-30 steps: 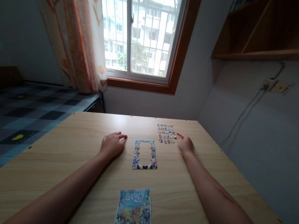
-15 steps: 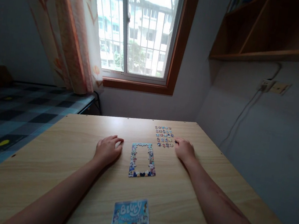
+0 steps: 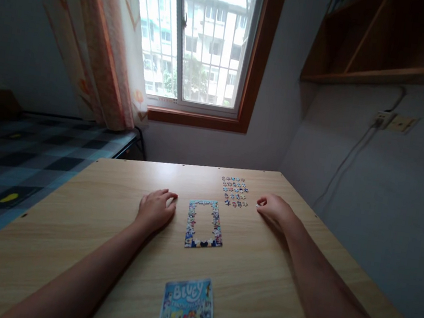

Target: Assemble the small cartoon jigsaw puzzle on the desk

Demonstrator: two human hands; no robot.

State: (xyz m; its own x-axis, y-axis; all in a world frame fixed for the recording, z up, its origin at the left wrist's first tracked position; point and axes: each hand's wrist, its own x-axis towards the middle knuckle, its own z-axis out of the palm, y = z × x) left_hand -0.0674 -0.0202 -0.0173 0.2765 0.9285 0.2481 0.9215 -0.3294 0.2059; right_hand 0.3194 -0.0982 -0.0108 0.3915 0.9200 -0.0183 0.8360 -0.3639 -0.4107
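My right hand is off the table's right half with thumb and fingertips pinched on a small puzzle piece, of which only a pale edge shows. Just left of it, loose jigsaw pieces lie in several rows. A rectangular puzzle border, joined along its edges with bare wood inside, lies near the middle. My left hand rests on the wood to the left of this border, fingers stretched out and holding nothing. Nearest me lies a colourful picture sheet or box marked "BLUEY".
The pale wooden table reaches toward a wall with a barred window. To the left are a curtain and a bed with a checked cover. A wooden shelf and a wall socket are on the right.
My right hand has drawn a little to the right, away from the rows of loose pieces, and its wrist has turned with the piece in the fingers. The left hand stays put.
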